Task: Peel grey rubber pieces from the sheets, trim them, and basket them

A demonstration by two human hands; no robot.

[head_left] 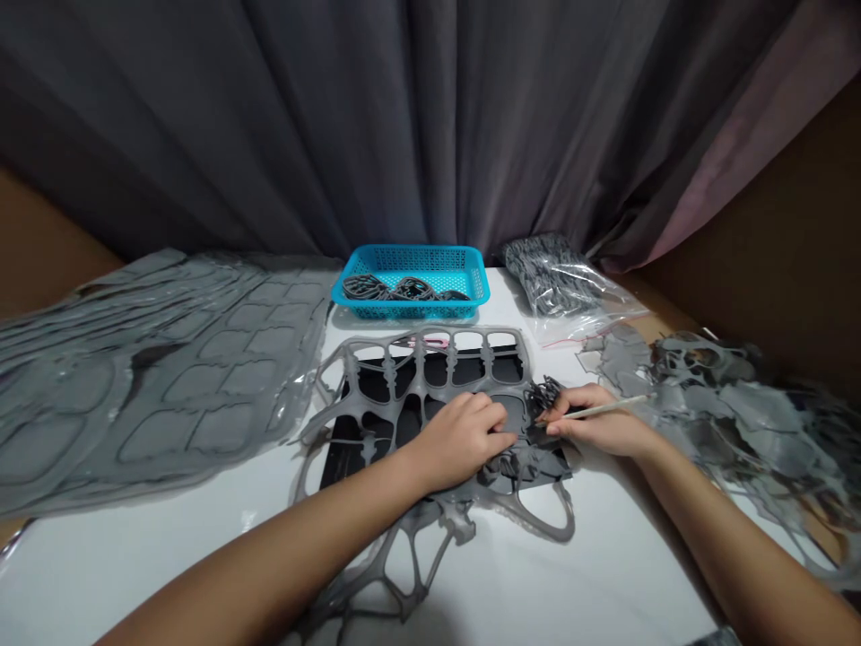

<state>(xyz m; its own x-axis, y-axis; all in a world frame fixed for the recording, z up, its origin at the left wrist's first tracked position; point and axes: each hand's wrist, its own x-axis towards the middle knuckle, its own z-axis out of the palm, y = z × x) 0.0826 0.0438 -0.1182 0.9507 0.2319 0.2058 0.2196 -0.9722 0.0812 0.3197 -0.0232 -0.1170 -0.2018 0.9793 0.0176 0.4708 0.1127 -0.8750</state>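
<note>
A grey, flexible rubber-like sheet [430, 392] with rows of large cut-outs lies over a black mat [346, 458] in front of me. My left hand [464, 440] rests on the sheet, its fingers curled and pressed against the material near the right side. Beside it, my right hand [598, 420] grips a thin pale stick-like tool [609, 406] between thumb and fingers. The tool's working tip is hidden by the fingers. A small bunch of dark grey looped pieces [543, 392] sits right at the right fingertips; whether they are held I cannot tell.
Behind the sheet stands a blue plastic basket [412, 310] with several dark looped pieces. A clear bag [561, 278] of dark pieces lies at back right. Grey scraps [753, 413] pile up on the right; large stacked grey sheets [202, 377] cover the left. A pink item [430, 342] lies under the sheet's far edge.
</note>
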